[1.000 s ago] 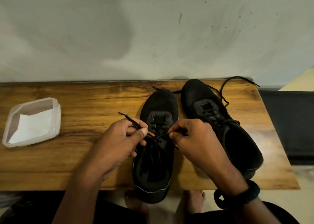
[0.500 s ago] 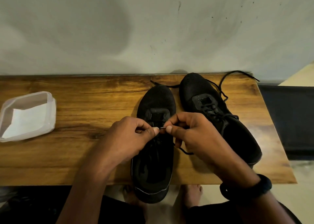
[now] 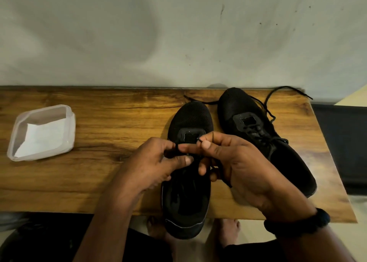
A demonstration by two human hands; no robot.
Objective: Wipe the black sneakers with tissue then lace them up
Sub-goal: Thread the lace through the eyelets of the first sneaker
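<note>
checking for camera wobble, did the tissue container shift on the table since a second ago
No. The tissue container keeps its gap from the table back edge; only the camera moved.

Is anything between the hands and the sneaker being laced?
Nothing visible. Both the left hand and right hand are already on the near sneaker, pinching its lace over the eyelets; the other sneaker sits aside.

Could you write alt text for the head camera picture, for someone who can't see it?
Two hands, left and right, pinch a black lace over the nearer sneaker on a wooden table. A second sneaker lies right; a tissue tub left.
</note>
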